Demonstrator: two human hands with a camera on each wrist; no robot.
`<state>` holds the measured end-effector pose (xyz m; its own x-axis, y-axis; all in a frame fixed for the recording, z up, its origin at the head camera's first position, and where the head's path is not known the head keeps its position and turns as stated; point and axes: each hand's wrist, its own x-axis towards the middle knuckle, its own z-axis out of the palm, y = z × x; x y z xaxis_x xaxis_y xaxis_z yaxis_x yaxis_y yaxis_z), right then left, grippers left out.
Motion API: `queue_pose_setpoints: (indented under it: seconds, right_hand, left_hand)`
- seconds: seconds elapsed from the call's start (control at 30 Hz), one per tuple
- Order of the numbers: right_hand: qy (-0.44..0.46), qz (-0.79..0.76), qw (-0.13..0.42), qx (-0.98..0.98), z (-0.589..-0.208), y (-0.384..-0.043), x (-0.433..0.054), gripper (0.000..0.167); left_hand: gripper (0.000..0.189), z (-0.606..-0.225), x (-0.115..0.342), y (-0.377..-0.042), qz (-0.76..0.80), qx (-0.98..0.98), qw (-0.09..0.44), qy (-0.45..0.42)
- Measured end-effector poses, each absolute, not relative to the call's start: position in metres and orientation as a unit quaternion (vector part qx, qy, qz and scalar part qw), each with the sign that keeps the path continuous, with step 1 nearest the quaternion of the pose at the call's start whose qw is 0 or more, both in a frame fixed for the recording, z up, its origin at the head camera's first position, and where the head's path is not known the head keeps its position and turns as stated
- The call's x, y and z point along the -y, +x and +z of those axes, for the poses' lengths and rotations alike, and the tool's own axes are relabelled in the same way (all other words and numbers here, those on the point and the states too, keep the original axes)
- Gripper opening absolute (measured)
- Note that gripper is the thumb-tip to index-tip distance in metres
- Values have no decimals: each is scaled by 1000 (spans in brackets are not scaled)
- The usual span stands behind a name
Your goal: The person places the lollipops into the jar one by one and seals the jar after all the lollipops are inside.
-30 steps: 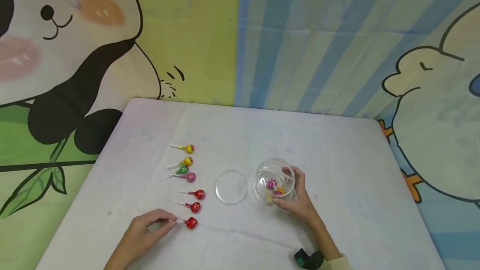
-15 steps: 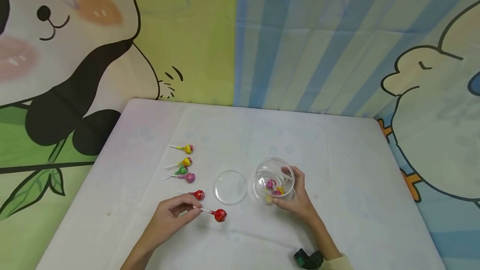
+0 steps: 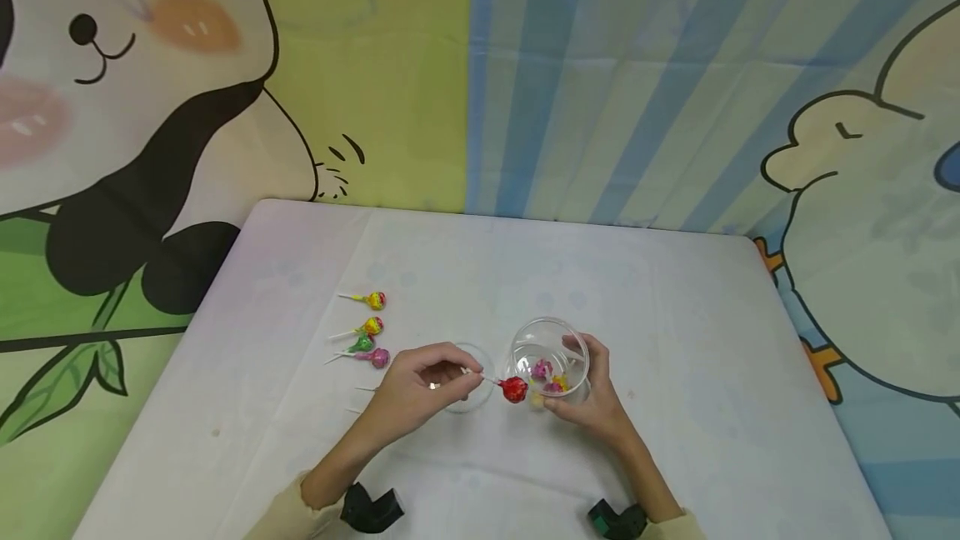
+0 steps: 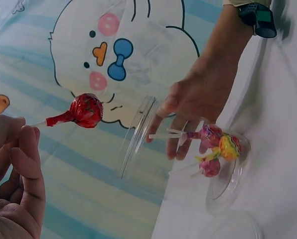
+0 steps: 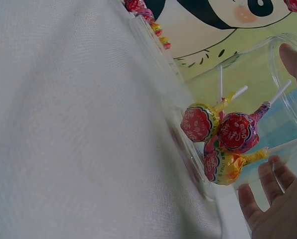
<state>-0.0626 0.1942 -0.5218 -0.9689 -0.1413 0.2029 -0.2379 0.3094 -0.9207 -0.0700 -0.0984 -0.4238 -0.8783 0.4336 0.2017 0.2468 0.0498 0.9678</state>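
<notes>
On the white table (image 3: 712, 315), toward the left, a column of wrapped lollipops: two yellow ones (image 3: 373, 300), a green one (image 3: 363, 343), a purple one (image 3: 381, 358). Lower down, beyond the left hand (image 3: 420, 390), just two white stick ends (image 3: 365, 389), with the rest out of sight. Also partly covered by that hand, a clear lid (image 3: 472, 405). Farther right, a clear jar (image 3: 543, 340) with pink and yellow lollipops (image 5: 238, 132) inside, in the wide-spread grasp of the right hand (image 3: 596, 394), thumb and fingers at opposite sides. Between both hands, outside the jar but near its mouth, the red lollipop (image 3: 514, 390), by its stick in a tight pinch of left thumb and fingertips. Different from half a second ago: red lollipop no longer just below the lid in the head view, but close to the jar. Newly in view, a beige left sleeve (image 3: 288, 515) and black wrist device (image 3: 372, 511). Unchanged, jar and right hand.
</notes>
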Motion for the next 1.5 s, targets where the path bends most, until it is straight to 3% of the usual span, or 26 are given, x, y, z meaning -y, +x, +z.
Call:
queue_pose_setpoints:
  seconds: [0.37,0.5,0.9,1.37,1.5]
  right_hand:
    - [122,564,45,816,-508,-58,-189,99]
    - [124,562,43,816,-521,-61,-194,103]
    - [131,562,48,815,-507,-60,-188,96]
    - [133,572,48,808,-522,-63,-195,100]
    - [135,568,48,810,-522,-64,-196,101]
  left_hand:
    - [16,-431,50,-92,586,-752,34,300]
    - [15,-435,41,-96,556,-773,39,303]
    - [15,-438,28,-101,445,-844,17,299]
    - [17,-423,16,-109,321,-896,30,306]
    - [20,-425,21,-107,333,-890,4,310]
